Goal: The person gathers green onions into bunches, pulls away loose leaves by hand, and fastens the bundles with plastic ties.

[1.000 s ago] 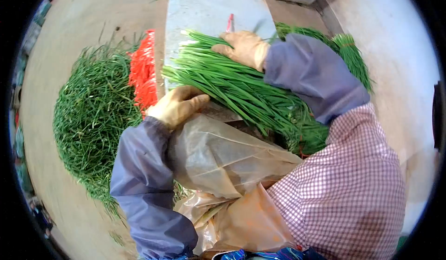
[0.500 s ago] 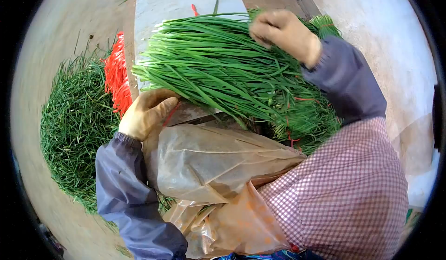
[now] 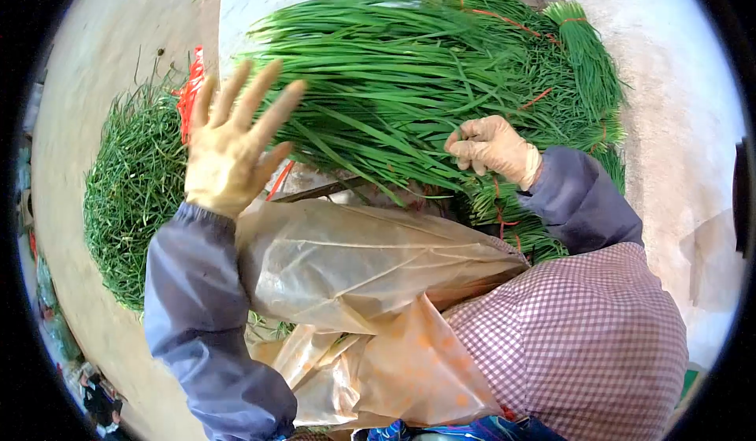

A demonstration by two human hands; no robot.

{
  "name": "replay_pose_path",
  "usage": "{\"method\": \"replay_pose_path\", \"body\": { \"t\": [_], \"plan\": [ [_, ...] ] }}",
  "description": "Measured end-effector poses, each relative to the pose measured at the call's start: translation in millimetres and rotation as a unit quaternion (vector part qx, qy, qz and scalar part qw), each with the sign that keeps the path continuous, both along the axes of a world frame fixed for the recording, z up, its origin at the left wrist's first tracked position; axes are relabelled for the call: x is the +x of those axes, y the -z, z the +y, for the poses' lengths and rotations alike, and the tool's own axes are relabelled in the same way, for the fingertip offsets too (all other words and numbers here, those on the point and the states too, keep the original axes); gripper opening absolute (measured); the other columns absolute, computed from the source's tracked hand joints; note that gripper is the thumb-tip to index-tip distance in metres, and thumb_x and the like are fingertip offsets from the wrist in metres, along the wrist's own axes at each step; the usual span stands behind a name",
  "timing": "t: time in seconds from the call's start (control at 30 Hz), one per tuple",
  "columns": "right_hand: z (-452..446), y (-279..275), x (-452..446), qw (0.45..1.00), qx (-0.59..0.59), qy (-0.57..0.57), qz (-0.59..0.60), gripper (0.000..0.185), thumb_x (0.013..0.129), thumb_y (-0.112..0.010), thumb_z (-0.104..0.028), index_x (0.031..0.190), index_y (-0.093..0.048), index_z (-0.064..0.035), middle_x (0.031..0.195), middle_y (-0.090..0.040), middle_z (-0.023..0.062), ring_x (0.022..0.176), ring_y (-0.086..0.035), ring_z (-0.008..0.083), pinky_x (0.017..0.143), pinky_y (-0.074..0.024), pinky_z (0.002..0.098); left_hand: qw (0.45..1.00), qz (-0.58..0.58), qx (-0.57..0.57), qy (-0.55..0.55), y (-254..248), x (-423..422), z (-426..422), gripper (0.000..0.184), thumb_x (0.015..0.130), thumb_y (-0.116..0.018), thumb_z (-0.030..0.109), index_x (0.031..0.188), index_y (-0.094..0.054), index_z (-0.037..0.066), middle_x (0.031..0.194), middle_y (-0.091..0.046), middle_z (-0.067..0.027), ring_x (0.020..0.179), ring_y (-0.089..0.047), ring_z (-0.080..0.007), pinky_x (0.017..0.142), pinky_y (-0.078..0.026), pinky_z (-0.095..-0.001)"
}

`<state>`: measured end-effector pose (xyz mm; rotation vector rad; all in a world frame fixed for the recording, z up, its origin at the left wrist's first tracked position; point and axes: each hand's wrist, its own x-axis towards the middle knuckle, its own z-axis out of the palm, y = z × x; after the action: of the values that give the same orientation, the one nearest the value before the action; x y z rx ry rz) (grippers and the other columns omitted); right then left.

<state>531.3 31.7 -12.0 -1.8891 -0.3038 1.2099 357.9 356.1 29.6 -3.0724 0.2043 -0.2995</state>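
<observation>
A wide layer of long green garlic chives (image 3: 378, 71) lies across a pale board (image 3: 244, 8), white stem ends to the left. My gloved left hand (image 3: 228, 157) is raised at that end with its fingers spread and nothing in it. Red plastic ties (image 3: 189, 94) hang just behind its fingertips. Over the lower right part of the chives is my gloved right hand (image 3: 496, 151), thumb and fingers curled together. Whether anything is pinched in them I cannot make out. Bunches bound with red ties (image 3: 587, 67) lie to the right.
A big heap of loose green leaves (image 3: 130, 205) rests on the floor at the left. Brownish plastic sheeting (image 3: 354, 264) covers my lap, beside a checked apron (image 3: 575, 331). Pale concrete floor (image 3: 661, 110) runs along the right.
My left hand has lifted from the stem ends and spread its fingers. My right hand has come down from the far edge of the chives towards me. The view has shifted slightly.
</observation>
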Motion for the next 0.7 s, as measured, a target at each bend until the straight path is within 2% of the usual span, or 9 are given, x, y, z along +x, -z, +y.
{"method": "replay_pose_path", "body": {
  "t": [0.07, 0.27, 0.4, 0.47, 0.57, 0.6, 0.67, 0.7],
  "plan": [
    [-3, 2, 3, 1.0, -0.007, -0.022, -0.002, 0.017, 0.087, -0.068, -0.019, 0.09, -0.068, -0.0021, 0.063, -0.061, 0.0014, 0.046, -0.047, 0.0062, 0.044, -0.0385, 0.0221, 0.999, 0.02, -0.002, 0.051, 13, 16, -6, 0.072, 0.081, -0.069, 0.03, 0.147, -0.04, 0.026, 0.154, -0.033, -0.0054, 0.143, -0.027, -0.0324, 0.116, -0.016, -0.0547],
    [-4, 1, 2, 0.998, -0.039, -0.041, 0.019, 0.02, 0.089, -0.066, -0.02, 0.087, -0.068, -0.0007, 0.064, -0.063, 0.0046, 0.045, -0.049, 0.0087, 0.043, -0.039, 0.0236, 0.998, 0.016, -0.035, 0.056, 41, 42, 3, 0.069, 0.086, -0.062, 0.034, 0.148, -0.036, 0.023, 0.155, -0.032, -0.0044, 0.143, -0.028, -0.0327, 0.115, -0.018, -0.0551],
    [-11, 10, 3, 0.989, 0.059, 0.128, -0.048, 0.024, 0.094, -0.059, -0.023, 0.087, -0.067, -0.001, 0.066, -0.062, 0.0053, 0.045, -0.049, 0.0091, 0.043, -0.0399, 0.0239, 0.997, 0.019, -0.062, 0.046, 55, 47, 6, 0.066, 0.089, -0.059, 0.034, 0.149, -0.035, 0.023, 0.155, -0.032, -0.0049, 0.142, -0.028, -0.033, 0.115, -0.019, -0.0542],
    [-23, 20, 3, 0.96, 0.14, 0.239, -0.042, 0.024, 0.094, -0.059, -0.023, 0.089, -0.065, -0.0015, 0.065, -0.06, 0.004, 0.046, -0.048, 0.0087, 0.045, -0.0408, 0.0234, 0.997, 0.015, -0.064, 0.037, 58, 49, 4, 0.066, 0.089, -0.06, 0.032, 0.149, -0.035, 0.023, 0.154, -0.033, -0.0048, 0.142, -0.028, -0.0322, 0.116, -0.019, -0.0533],
    [-33, 21, 12, 0.916, 0.199, 0.33, -0.108, 0.023, 0.094, -0.059, -0.024, 0.089, -0.064, -0.0021, 0.065, -0.059, 0.0026, 0.047, -0.047, 0.0084, 0.047, -0.0415, 0.0229, 0.997, 0.005, -0.068, 0.021, 60, 48, 1, 0.065, 0.089, -0.061, 0.031, 0.149, -0.035, 0.024, 0.154, -0.034, -0.0032, 0.142, -0.029, -0.0303, 0.116, -0.02, -0.0521],
    [-34, 16, 18, 0.899, 0.204, 0.38, -0.072, 0.024, 0.095, -0.058, -0.025, 0.086, -0.063, -0.0038, 0.065, -0.058, 0.0017, 0.048, -0.045, 0.008, 0.047, -0.0417, 0.0233, 0.997, -0.002, -0.071, 0.017, 62, 48, 1, 0.063, 0.09, -0.06, 0.032, 0.148, -0.036, 0.026, 0.153, -0.035, -0.0015, 0.142, -0.03, -0.0289, 0.116, -0.021, -0.0515],
    [-37, -7, 16, 0.955, 0.171, 0.205, -0.128, 0.02, 0.094, -0.06, -0.024, 0.089, -0.065, -0.0044, 0.07, -0.062, 0.0023, 0.055, -0.052, 0.0078, 0.051, -0.0448, 0.0248, 0.998, -0.006, -0.069, 0.013, 64, 49, 2, 0.063, 0.09, -0.06, 0.03, 0.148, -0.036, 0.026, 0.153, -0.035, -0.0014, 0.141, -0.03, -0.0286, 0.116, -0.021, -0.051],
    [-27, -32, 1, 0.977, 0.166, 0.083, -0.1, 0.019, 0.094, -0.061, -0.022, 0.092, -0.065, -0.0044, 0.072, -0.063, 0.0029, 0.059, -0.056, 0.0086, 0.054, -0.0468, 0.0263, 0.998, -0.001, -0.066, 0.013, 63, 49, 2, 0.065, 0.089, -0.061, 0.028, 0.148, -0.036, 0.024, 0.153, -0.034, -0.0029, 0.142, -0.03, -0.0296, 0.116, -0.021, -0.0512]
  ]
}}
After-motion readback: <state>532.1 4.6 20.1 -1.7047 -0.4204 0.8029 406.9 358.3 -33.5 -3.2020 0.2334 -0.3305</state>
